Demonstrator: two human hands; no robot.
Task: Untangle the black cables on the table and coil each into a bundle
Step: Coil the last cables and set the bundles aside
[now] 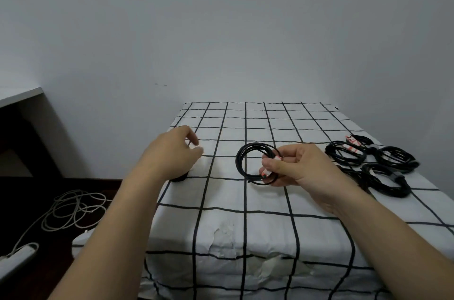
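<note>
One coiled black cable point(238, 162) is held up off the table point(245, 226) by the right hand point(294, 164). Thumb and fingers pinch the loops at their right side, where a white-and-red tie point(266, 172) wraps the strands. The rest of the ring hangs out left of the grip, above the grid-pattern cloth.

Left hand point(174, 152) is well left of that grip, over the table's left edge, with fingers loosely curled and holding nothing. A small dark object point(178, 178) sits just below it, mostly hidden, can't tell what it is.

Right of the grip and a bit beyond it, several finished black bundles point(395, 156) lie on the cloth close together, some with white-red ties.

Far left of both hands, on the dark floor, lie a loose white cable point(73, 211) and a power strip point(17, 254).
</note>
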